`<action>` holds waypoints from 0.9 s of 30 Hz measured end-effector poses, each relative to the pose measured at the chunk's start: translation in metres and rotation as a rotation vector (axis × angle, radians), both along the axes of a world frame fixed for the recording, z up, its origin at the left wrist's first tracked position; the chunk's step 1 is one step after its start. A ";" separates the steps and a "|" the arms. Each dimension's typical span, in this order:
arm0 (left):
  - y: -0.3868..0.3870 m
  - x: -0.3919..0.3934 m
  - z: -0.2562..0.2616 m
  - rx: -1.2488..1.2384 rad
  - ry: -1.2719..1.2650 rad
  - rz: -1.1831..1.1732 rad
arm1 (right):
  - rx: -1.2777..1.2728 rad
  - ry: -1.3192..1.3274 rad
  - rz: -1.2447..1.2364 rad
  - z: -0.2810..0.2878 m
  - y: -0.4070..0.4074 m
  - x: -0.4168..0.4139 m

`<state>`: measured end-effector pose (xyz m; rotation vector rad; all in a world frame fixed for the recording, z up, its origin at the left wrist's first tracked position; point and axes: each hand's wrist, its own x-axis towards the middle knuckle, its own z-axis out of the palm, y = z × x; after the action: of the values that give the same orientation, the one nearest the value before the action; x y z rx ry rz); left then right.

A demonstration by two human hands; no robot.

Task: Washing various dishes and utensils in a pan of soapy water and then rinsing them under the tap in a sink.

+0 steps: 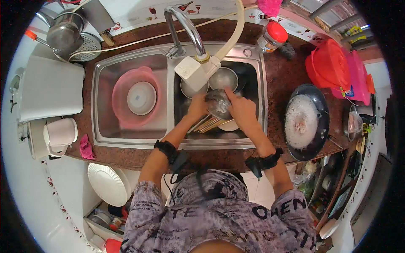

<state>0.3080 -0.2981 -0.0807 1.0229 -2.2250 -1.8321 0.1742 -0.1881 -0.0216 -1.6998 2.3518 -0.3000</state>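
Observation:
A metal bowl [219, 102], shiny inside, is held between both hands over the right basin of a steel double sink [172, 143]. My left hand [198, 108] grips its left side; my right hand [242, 109] has its right side, with the index finger along the rim. Beyond it in the basin stand another metal bowl [223, 79] and a second one [192, 88], partly hidden by the white faucet attachment [190, 72]. Under the held bowl lie several chopsticks [210, 125] and part of a pale dish [229, 126]. In the left basin, a white bowl [141, 98] sits inside a pink plastic basin [118, 98].
The chrome faucet [193, 30] and a pale hose [235, 34] arch above the right basin. On the right counter are a dark wok [322, 117] with foamy water, a red-lidded jar [269, 42] and a red bucket [326, 66]. A pink cloth [86, 148] and pitcher [61, 134] are left.

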 end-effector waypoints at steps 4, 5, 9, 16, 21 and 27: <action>-0.021 -0.012 0.000 -0.774 -0.043 -0.186 | 0.039 0.172 0.084 -0.002 -0.017 0.010; -0.030 -0.014 0.002 -0.691 0.055 -0.187 | 0.042 0.166 0.089 0.000 -0.023 0.009; -0.039 -0.002 0.013 -0.645 0.204 0.115 | -0.054 -0.061 -0.083 -0.007 -0.025 0.003; 0.010 0.028 0.009 -0.134 0.195 0.480 | -0.122 -1.474 -0.672 -0.054 -0.022 0.042; -0.004 0.050 0.012 -0.332 0.237 0.402 | -0.063 -1.525 -0.589 -0.094 -0.043 0.064; -0.047 0.044 0.053 0.587 0.259 0.462 | -0.229 -1.184 -0.547 -0.060 -0.065 0.034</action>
<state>0.3518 -0.3453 -0.0272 1.1611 -1.1915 -2.2546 0.2084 -0.2526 -0.0815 -0.5192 1.7534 -1.2724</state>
